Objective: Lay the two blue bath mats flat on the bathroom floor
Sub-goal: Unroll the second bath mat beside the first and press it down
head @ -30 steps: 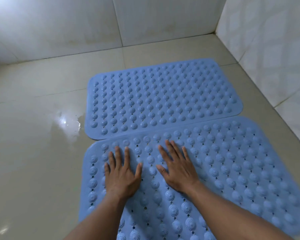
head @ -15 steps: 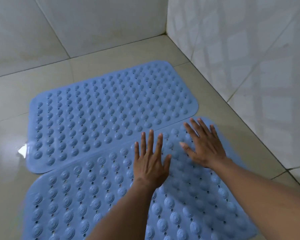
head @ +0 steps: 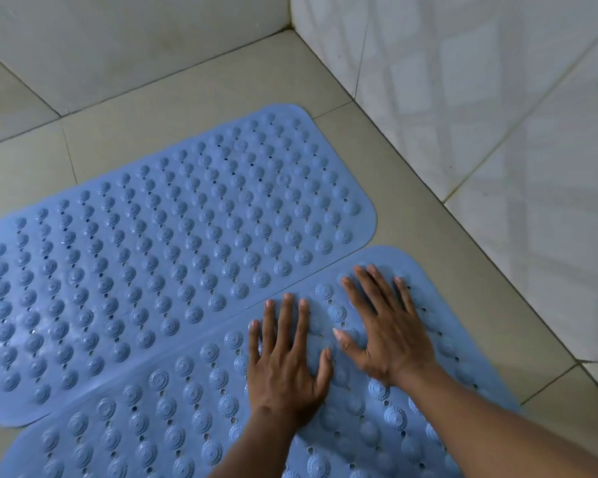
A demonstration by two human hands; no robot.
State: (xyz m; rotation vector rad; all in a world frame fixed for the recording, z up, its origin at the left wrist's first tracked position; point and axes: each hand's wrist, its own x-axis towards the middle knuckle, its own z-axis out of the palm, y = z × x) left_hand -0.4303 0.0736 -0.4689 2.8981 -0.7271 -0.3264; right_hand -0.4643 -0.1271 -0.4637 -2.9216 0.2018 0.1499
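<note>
On the near blue mat (head: 194,401), both hands, left hand (head: 283,367) and right hand (head: 384,332), press flat with fingers spread.

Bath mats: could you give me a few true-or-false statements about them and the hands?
1. The left hand and right hand lie with straight fingers on the near mat. True.
2. The left hand grips a corner of the far mat. False: it touches only the near mat, with its fingers straight.
3. The two mats lie side by side along their long edges. True.
4. The far mat is rolled up against the wall. False: it lies spread out on the floor.
</note>
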